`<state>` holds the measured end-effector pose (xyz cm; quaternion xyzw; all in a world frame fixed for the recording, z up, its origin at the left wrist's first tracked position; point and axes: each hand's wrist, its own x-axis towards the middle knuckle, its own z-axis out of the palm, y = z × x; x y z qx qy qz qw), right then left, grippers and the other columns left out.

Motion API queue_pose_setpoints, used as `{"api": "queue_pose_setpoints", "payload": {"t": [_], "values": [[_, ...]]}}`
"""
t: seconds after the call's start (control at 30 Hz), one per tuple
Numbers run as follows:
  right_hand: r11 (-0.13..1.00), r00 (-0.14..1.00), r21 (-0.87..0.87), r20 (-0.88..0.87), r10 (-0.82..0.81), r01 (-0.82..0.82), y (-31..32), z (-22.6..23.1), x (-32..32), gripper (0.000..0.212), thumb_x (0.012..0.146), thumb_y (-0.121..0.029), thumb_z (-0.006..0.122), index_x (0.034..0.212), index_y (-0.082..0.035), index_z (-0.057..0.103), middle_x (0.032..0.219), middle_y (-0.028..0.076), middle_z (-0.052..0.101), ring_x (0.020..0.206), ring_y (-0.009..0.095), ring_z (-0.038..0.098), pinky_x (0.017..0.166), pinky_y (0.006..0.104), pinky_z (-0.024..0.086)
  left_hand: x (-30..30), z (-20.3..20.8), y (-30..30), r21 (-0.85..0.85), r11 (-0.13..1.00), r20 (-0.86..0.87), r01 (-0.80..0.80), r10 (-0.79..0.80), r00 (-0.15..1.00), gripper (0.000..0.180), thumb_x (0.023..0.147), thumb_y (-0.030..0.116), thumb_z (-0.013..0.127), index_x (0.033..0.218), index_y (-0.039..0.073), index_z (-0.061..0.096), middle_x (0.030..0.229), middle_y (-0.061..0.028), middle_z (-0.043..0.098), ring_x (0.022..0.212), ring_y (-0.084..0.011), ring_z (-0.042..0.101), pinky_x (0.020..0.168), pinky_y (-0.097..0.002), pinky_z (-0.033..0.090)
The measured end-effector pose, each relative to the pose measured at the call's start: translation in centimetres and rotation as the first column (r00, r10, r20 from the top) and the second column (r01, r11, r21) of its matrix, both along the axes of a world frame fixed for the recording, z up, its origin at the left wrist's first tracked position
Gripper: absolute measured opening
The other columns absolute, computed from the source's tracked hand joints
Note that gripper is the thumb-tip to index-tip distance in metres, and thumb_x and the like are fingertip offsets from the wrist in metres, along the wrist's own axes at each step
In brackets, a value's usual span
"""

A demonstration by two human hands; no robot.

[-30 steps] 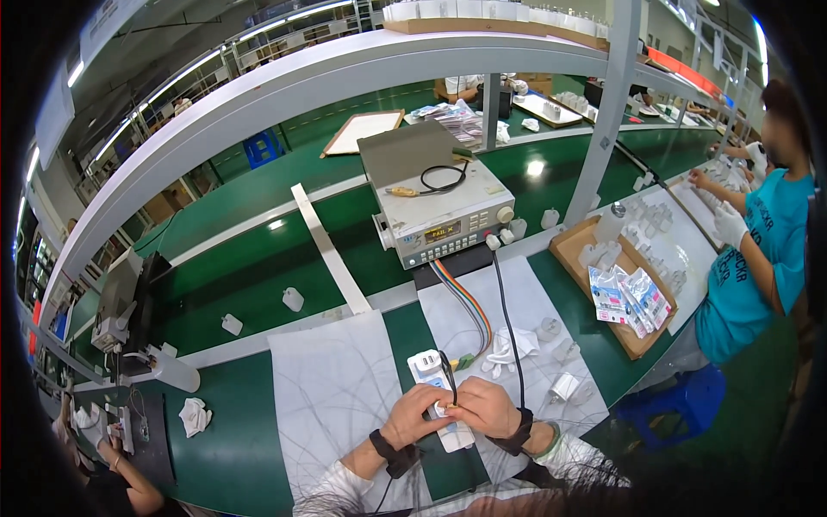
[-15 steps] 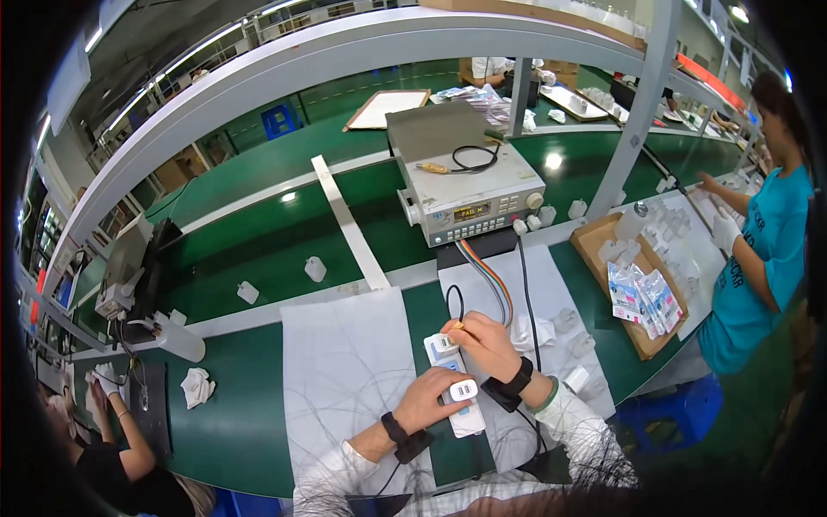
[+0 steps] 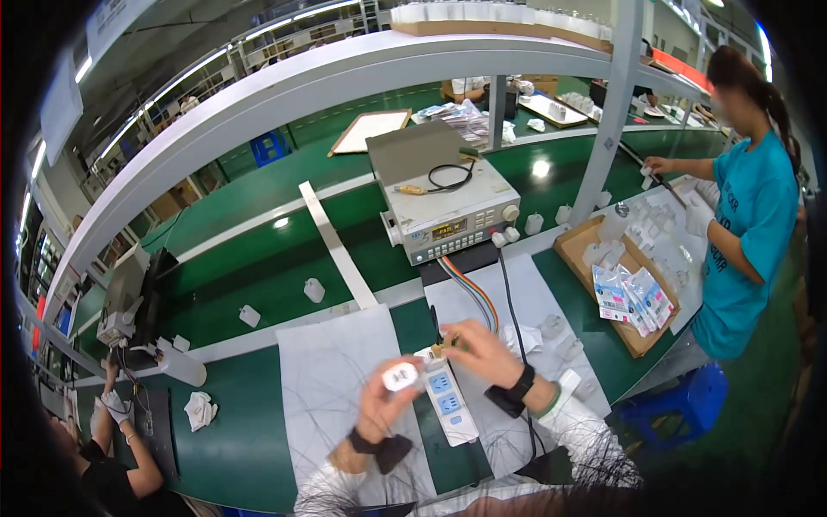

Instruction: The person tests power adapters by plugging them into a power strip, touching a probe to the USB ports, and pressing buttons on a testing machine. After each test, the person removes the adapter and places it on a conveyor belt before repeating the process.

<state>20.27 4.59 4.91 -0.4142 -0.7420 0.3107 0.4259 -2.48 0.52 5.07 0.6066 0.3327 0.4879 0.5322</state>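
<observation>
My left hand [image 3: 385, 405] grips a white charger [image 3: 400, 376] with its port end up, held above the left edge of the power strip. The white power strip [image 3: 462, 428] lies on the bench, its blue sockets [image 3: 444, 392] showing. At the strip's far end, the fingertips of my right hand [image 3: 484, 351] close on a brass-coloured connector [image 3: 438, 350] that has a black cable. Its tip is too small to make out. Both wrists wear black bands.
A grey test instrument [image 3: 448, 215] with a lit display stands behind the strip, coloured wires running from it. White paper sheets [image 3: 340, 362] cover parts of the green bench. Right sits a cardboard tray [image 3: 637, 345] with packets. Co-workers [image 3: 745, 215] work at right and far left.
My left hand has lifted the charger off the power strip and moved left, uncovering the blue sockets. My right hand has shifted slightly back to the left. The whole view has tilted a little.
</observation>
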Motion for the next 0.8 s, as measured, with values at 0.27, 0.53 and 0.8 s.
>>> {"api": "queue_pose_setpoints", "payload": {"t": [0.27,0.53,0.8], "values": [[0.904,0.913,0.309,0.188,-0.363,0.295,6.6,3.8,6.7,0.063,0.074,-0.003,0.059,0.134,-0.002,0.04,0.114,0.013,0.054,0.104,0.031,0.049,0.094,0.0368,0.041,-9.8,5.3,0.0,0.483,0.87,-0.821,-0.096,0.489,0.294,0.052,0.072,0.006,0.07,0.122,0.011,0.054,0.097,-0.012,0.056,0.086,-0.0324,0.058,0.074,-0.0382,0.05],[0.887,0.87,0.283,0.234,-0.433,0.366,8.4,4.0,6.2,0.069,0.068,-0.004,0.06,0.134,0.001,0.039,0.111,0.012,0.056,0.103,0.035,0.048,0.096,0.0405,0.04,-14.8,0.0,-1.8,0.47,0.883,-0.872,0.012,0.467,-0.146,0.039,0.076,0.018,0.069,0.113,0.014,0.059,0.096,-0.0066,0.061,0.083,-0.0275,0.062,0.066,-0.0381,0.05],[0.89,0.878,0.283,0.223,-0.424,0.359,8.6,4.3,6.3,0.075,0.068,-0.007,0.062,0.137,0.003,0.037,0.106,0.011,0.057,0.103,0.034,0.049,0.096,0.0403,0.04,-12.3,5.8,3.3,0.494,0.864,-0.858,0.096,0.503,-0.103,0.052,0.071,0.037,0.074,0.116,0.016,0.06,0.102,-0.0062,0.065,0.09,-0.0273,0.061,0.072,-0.0402,0.05]]}}
